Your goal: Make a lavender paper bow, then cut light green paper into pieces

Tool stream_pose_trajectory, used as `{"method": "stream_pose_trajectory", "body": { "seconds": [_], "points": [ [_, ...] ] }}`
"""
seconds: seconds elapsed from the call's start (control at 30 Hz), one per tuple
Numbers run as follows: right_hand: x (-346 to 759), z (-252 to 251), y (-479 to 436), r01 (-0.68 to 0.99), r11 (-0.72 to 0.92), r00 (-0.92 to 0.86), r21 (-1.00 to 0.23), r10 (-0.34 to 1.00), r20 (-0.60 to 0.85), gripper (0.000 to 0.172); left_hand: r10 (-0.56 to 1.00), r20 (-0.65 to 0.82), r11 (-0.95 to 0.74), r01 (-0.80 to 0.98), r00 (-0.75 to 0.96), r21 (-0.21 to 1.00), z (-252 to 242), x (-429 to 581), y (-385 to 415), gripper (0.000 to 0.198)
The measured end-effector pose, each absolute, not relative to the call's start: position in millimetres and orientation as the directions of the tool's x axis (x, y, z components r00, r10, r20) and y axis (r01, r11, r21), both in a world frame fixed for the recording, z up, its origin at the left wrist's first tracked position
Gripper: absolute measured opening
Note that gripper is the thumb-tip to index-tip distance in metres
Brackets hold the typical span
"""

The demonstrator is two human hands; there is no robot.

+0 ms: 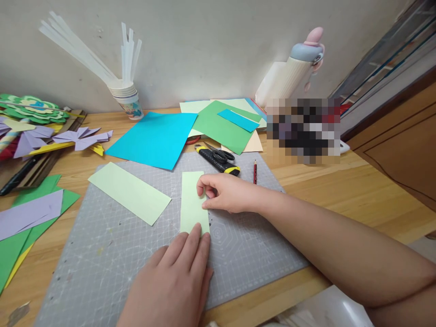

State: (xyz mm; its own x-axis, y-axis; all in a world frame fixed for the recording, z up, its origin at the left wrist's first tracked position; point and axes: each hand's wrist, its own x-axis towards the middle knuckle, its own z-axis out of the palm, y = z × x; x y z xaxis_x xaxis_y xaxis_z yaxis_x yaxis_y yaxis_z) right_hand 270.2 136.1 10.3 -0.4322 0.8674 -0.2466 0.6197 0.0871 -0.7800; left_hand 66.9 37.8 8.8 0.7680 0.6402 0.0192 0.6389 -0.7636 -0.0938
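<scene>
A light green paper strip [192, 204] lies upright in my view on the grey cutting mat [102, 245]. My left hand [177, 272] rests over its near end, fingers stretched out and pressing it flat. At the strip's right edge is my right hand [225, 193], its fingers curled, with thumb and forefinger touching the paper. Some of the right fingertips are hidden behind the hand. To the left, a second light green paper strip [131, 193] lies slanted on the mat. Beyond the hands are a black and yellow utility knife [214, 159], black scissors [223, 156] and a pencil [255, 172].
Blue paper [153, 141] and green paper [218, 129] lie at the back. Stacked paper cups [127, 102] holding white strips and a bottle [299, 75] stand by the wall. Folded purple paper pieces [81, 137] and more green sheets [30, 236] are at left.
</scene>
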Motion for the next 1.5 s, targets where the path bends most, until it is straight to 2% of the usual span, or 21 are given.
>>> {"method": "stream_pose_trajectory", "body": {
  "seconds": [0.13, 0.23, 0.43, 0.77, 0.87, 1.07, 1.2, 1.3, 1.37, 1.5],
  "points": [
    [272, 11, 137, 0.597, 0.032, -0.443, -0.801, 0.846, -0.296, 0.017, 0.636, 0.022, -0.766, 0.634, 0.771, -0.108, 9, 66, 38, 0.04],
    [271, 12, 136, 0.589, -0.005, -0.438, -0.808, 0.838, -0.325, 0.021, 0.642, 0.015, -0.762, 0.64, 0.767, -0.102, 9, 66, 39, 0.04],
    [268, 11, 133, 0.696, 0.182, -0.428, -0.695, 0.882, -0.198, 0.02, 0.637, 0.006, -0.768, 0.635, 0.771, -0.089, 9, 68, 38, 0.04],
    [266, 12, 133, 0.722, 0.175, -0.424, -0.669, 0.876, -0.228, 0.018, 0.664, -0.137, -0.747, 0.66, 0.735, -0.081, 22, 71, 35, 0.029],
    [266, 13, 133, 0.726, 0.174, -0.422, -0.665, 0.876, -0.232, 0.018, 0.692, -0.175, -0.72, 0.684, 0.7, -0.114, 27, 67, 35, 0.027],
    [266, 11, 133, 0.727, 0.179, -0.427, -0.663, 0.874, -0.231, 0.017, 0.776, -0.16, -0.63, 0.75, 0.61, -0.198, 34, 65, 41, 0.029],
    [266, 11, 134, 0.727, 0.179, -0.427, -0.663, 0.874, -0.231, 0.018, 0.778, -0.046, -0.626, 0.768, 0.626, -0.133, 27, 68, 44, 0.03],
    [266, 11, 134, 0.728, 0.18, -0.425, -0.662, 0.876, -0.228, 0.018, 0.695, -0.031, -0.719, 0.694, 0.719, -0.029, 17, 71, 42, 0.054],
    [265, 11, 133, 0.73, 0.179, -0.422, -0.66, 0.878, -0.228, 0.017, 0.657, -0.063, -0.752, 0.659, 0.751, 0.007, 12, 72, 40, 0.061],
    [266, 11, 133, 0.731, 0.181, -0.422, -0.658, 0.878, -0.227, 0.017, 0.672, -0.103, -0.737, 0.676, 0.733, 0.003, 13, 71, 39, 0.051]
  ]
}}
